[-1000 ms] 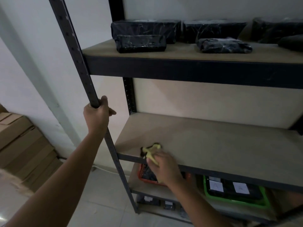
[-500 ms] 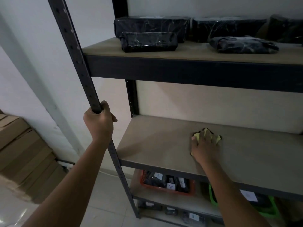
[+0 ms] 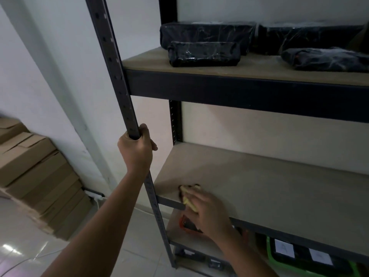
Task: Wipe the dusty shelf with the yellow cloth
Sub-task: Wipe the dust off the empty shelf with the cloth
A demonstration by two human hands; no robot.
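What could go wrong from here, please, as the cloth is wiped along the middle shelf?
The yellow cloth sits at the front-left corner of the shelf, half over the edge under the right hand, so it might slip off. Dust pushed forward could fall into the red bin below.

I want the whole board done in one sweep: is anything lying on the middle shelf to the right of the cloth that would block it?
Nothing visible does. The right hand presses the yellow cloth at the front left corner of the middle shelf, and the board to its right looks bare up to the frame edge. The black wrapped packages sit on the shelf above.
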